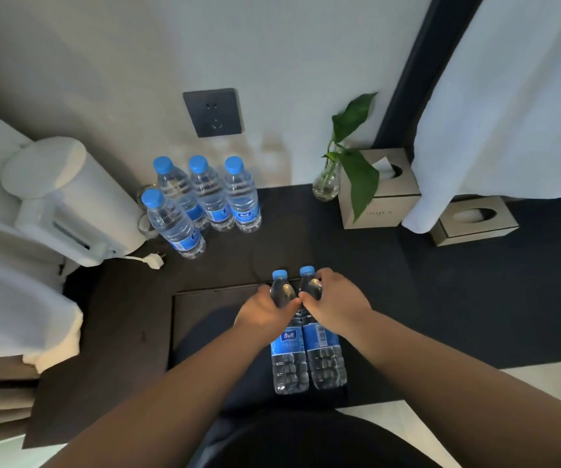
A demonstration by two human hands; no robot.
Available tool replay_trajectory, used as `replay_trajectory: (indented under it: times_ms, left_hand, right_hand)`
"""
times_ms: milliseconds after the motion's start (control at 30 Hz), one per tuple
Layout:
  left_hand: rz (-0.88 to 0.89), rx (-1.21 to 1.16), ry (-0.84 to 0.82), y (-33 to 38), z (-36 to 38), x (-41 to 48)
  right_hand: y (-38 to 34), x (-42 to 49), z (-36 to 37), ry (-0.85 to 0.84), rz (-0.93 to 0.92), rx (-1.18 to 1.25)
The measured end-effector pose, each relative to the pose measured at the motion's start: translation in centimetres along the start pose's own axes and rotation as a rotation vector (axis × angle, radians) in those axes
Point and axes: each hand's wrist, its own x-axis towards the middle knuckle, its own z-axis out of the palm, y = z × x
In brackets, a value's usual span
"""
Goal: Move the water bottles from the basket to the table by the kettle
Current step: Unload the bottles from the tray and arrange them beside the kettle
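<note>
Six blue-capped water bottles are in view. Four stand upright on the dark table (289,238) beside the white kettle (69,201): three in a row by the wall (210,194), one in front (172,224). The person's left hand (265,310) is wrapped around the shoulder of a fifth bottle (289,359); the right hand (335,304) is wrapped around a sixth (326,359), both bottles side by side. Two tissue boxes (378,190) and one leafy glass vase (326,185) sit to the right.

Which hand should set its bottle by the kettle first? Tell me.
Left. The left hand is on the kettle side, nearer the four standing bottles; the right hand would probably cross over.
</note>
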Motion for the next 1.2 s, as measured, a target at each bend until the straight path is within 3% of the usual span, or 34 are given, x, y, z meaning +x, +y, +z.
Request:
replay_trajectory:
  times_ms: [233, 533, 700, 933, 1200]
  left_hand:
    - [0.0, -0.134, -0.012, 0.9, -1.2, 0.2]
    - [0.035, -0.345, -0.067, 0.2, -2.7, -0.1]
    - [-0.039, -0.508, -0.066, -0.4, -4.0, -0.8]
    - [0.044, -0.561, -0.283, -0.5, -6.1, -2.5]
    - [0.175, -0.537, -0.038, -0.8, -9.4, -2.3]
  right_hand:
    - [-3.0, 2.6, -2.8, -0.182, 0.054, -0.235]
    - [-5.1, 3.5, -2.0, -0.342, 0.151, -0.162]
    - [-4.9, 2.3, -1.6, -0.317, 0.101, -0.055]
    - [-5.9, 2.0, -2.8, -0.279, 0.047, 0.043]
    - [-8.7, 2.2, -5.1, -0.141, -0.051, 0.107]
